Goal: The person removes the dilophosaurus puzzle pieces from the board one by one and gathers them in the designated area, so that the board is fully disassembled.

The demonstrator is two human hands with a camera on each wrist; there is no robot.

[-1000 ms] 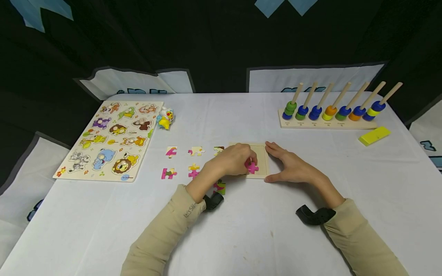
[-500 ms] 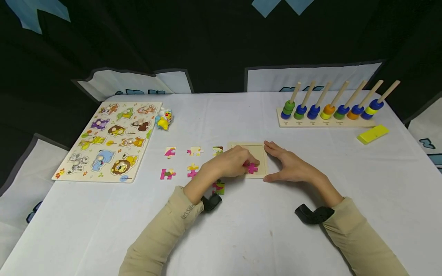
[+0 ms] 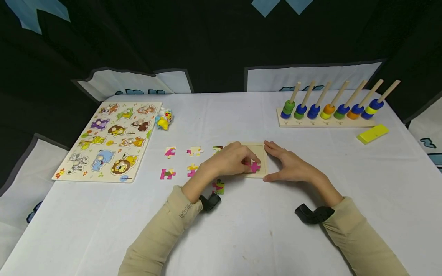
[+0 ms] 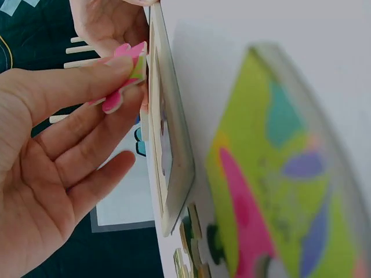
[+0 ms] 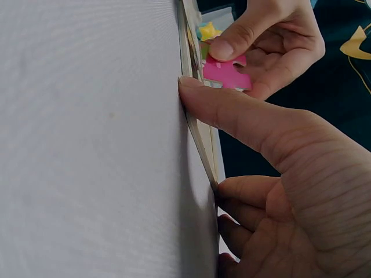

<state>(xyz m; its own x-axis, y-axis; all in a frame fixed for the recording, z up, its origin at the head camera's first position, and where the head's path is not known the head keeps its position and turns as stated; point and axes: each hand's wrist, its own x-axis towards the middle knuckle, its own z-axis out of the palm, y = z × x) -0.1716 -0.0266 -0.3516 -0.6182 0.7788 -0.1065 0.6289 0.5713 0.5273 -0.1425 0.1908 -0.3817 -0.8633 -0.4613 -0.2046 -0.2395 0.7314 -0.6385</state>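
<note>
In the head view, my left hand (image 3: 229, 159) is over a shallow wooden puzzle tray (image 3: 258, 148). Its thumb and fingers pinch a pink jigsaw piece (image 3: 255, 167), which shows some green in the left wrist view. Seen from the right wrist, the piece (image 5: 227, 75) is tilted, and whether it touches the tray floor I cannot tell. My right hand (image 3: 290, 165) rests at the tray's right edge, thumb at the near corner and fingers at the far corner, without curling round it. My left hand hides the tray's left part.
Several loose jigsaw pieces (image 3: 168, 174) lie left of the tray, one (image 3: 218, 187) close by my left wrist. Further left are an animal puzzle board (image 3: 110, 142) and a small toy figure (image 3: 164, 118). A bead counter (image 3: 326, 122) and yellow block (image 3: 373, 134) stand back right.
Over the last half second my left hand has shifted the pink jigsaw piece slightly right above the tray, and its fingers have changed position a little. My right hand keeps its place.
</note>
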